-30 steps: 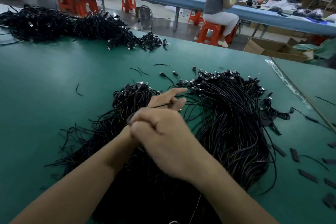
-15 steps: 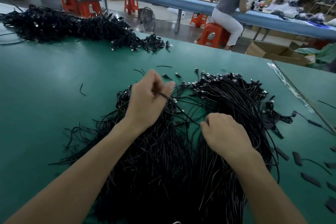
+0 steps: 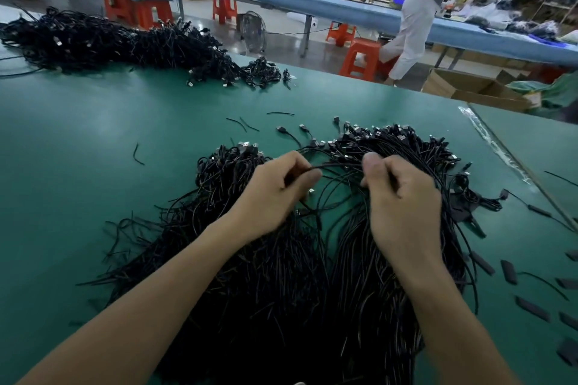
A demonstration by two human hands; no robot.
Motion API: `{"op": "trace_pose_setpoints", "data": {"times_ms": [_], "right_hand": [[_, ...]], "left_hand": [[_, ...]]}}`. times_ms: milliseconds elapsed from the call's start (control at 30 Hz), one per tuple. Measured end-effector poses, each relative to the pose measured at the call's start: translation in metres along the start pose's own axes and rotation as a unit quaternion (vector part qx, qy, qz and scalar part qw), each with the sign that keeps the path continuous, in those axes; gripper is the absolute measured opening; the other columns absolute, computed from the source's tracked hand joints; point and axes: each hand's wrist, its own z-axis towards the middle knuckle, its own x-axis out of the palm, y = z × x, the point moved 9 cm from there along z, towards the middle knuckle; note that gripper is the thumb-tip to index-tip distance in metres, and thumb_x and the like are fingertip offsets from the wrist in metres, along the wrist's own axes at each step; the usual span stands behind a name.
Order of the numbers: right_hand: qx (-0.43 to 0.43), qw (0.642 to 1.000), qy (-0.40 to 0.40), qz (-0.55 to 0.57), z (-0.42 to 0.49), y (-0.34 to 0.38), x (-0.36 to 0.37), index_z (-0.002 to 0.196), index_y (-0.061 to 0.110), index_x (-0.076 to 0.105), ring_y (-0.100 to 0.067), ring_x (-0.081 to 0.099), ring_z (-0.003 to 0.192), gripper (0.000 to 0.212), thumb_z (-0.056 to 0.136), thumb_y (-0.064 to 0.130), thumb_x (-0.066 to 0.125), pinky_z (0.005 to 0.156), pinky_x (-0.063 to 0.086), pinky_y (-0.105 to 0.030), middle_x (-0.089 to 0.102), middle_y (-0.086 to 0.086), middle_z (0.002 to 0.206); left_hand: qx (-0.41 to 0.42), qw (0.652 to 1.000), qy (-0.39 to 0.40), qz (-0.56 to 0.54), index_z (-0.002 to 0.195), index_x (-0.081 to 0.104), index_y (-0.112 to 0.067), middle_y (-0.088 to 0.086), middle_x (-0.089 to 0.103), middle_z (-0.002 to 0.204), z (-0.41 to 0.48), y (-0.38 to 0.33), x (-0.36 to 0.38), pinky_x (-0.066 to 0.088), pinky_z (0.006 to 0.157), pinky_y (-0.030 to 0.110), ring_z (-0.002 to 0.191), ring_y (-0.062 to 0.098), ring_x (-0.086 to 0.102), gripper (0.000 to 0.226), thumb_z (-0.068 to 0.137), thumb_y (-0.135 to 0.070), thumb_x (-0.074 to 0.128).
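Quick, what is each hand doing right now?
Left hand: pinching a thin black cable over the cable pile.
Right hand: fingers curled, pinching the same cable, it seems.

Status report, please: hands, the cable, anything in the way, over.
Left hand pinches one black cable. Right hand grips strands beside it. Cable arcs between the hands, far end lost in the pile. Tangle beneath could snag.

No text, label or number is legible.
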Motion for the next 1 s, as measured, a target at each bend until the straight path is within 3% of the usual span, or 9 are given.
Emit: {"op": "trace_pose_setpoints", "data": {"times_ms": [67,167,267,433,533,667,767,900,1000], "right_hand": [[0.01,0.999,-0.052,0.005,0.007,-0.01,-0.017,0.07,0.01,0.057,-0.006,0.036,0.045,0.044,0.101,0.04,0.048,0.043,0.029,-0.016,0.041,0.009,0.053],[0.02,0.995,-0.094,-0.013,0.011,-0.024,-0.03,0.07,0.016,0.056,-0.002,0.042,0.047,0.04,0.103,0.037,0.048,0.046,0.031,-0.013,0.043,0.009,0.055],[0.029,0.994,-0.095,-0.042,0.012,-0.037,-0.033,0.072,0.018,0.056,-0.003,0.042,0.047,0.039,0.103,0.038,0.046,0.047,0.032,-0.012,0.046,0.007,0.057],[-0.02,0.931,0.143,-0.336,0.004,-0.039,0.017,0.078,0.025,0.059,-0.017,0.055,0.069,0.049,0.101,0.056,0.029,0.077,0.046,-0.036,0.057,0.006,0.073],[-0.026,0.948,0.272,-0.16,-0.017,-0.028,0.059,0.091,0.02,0.063,-0.016,0.056,0.079,0.05,0.098,0.054,0.028,0.076,0.046,-0.037,0.061,0.004,0.083],[-0.034,0.979,0.201,-0.003,-0.016,-0.015,0.057,0.084,0.017,0.064,-0.008,0.055,0.073,0.027,0.102,0.031,0.049,0.065,0.044,-0.022,0.062,0.006,0.077],[-0.021,0.987,0.154,0.047,-0.008,-0.013,0.045,0.082,0.028,0.065,-0.003,0.057,0.076,0.018,0.098,0.027,0.059,0.065,0.042,-0.012,0.064,0.012,0.077],[0.017,0.974,0.169,0.147,-0.007,-0.013,0.051,0.078,0.024,0.069,-0.014,0.047,0.059,0.024,0.098,0.031,0.058,0.055,0.04,-0.026,0.057,0.006,0.064],[0.034,0.949,0.251,0.186,-0.019,-0.008,0.069,0.077,0.005,0.064,-0.019,0.033,0.054,0.047,0.096,0.045,0.047,0.049,0.027,-0.036,0.042,0.0,0.058]], "left_hand": [[0.002,0.998,-0.047,-0.035,0.084,0.062,-0.025,0.0,0.064,0.069,0.001,-0.003,-0.014,0.053,0.059,0.037,0.057,0.013,0.055,0.017,0.098,-0.034,0.056],[0.062,0.992,-0.103,-0.023,0.082,0.063,-0.029,-0.011,0.054,0.061,0.0,-0.026,-0.034,0.037,0.048,0.017,0.052,0.002,0.043,0.018,0.097,-0.038,0.057],[0.056,0.99,-0.092,0.094,0.078,0.065,-0.024,-0.012,0.05,0.052,0.0,-0.032,-0.036,0.034,0.048,0.018,0.045,0.005,0.04,0.031,0.095,-0.049,0.056],[-0.035,0.981,-0.002,0.193,0.068,0.063,-0.031,-0.016,0.047,0.044,-0.003,-0.007,-0.022,0.029,0.048,0.022,0.038,0.007,0.037,0.037,0.094,-0.055,0.053],[-0.021,0.983,0.033,0.181,0.069,0.059,-0.031,-0.016,0.05,0.049,-0.004,-0.009,-0.007,0.026,0.046,0.017,0.045,0.004,0.042,0.032,0.096,-0.048,0.055],[-0.034,0.99,0.053,0.124,0.071,0.061,-0.02,-0.012,0.045,0.048,-0.008,-0.005,-0.004,0.03,0.047,0.018,0.045,0.004,0.038,0.042,0.1,-0.047,0.048],[-0.119,0.982,0.143,0.029,0.059,0.061,-0.02,-0.009,0.034,0.043,-0.021,0.006,0.01,0.027,0.044,0.023,0.041,0.009,0.03,0.061,0.095,-0.062,0.035],[-0.178,0.916,0.253,-0.254,0.06,0.059,-0.022,-0.011,0.031,0.048,-0.042,-0.01,0.035,0.024,0.04,0.017,0.042,0.008,0.022,0.057,0.1,-0.056,0.037],[-0.167,0.862,0.227,-0.422,0.072,0.066,-0.019,-0.013,0.032,0.049,-0.036,-0.027,0.033,0.026,0.038,0.015,0.041,0.004,0.025,0.049,0.1,-0.051,0.042]]}}
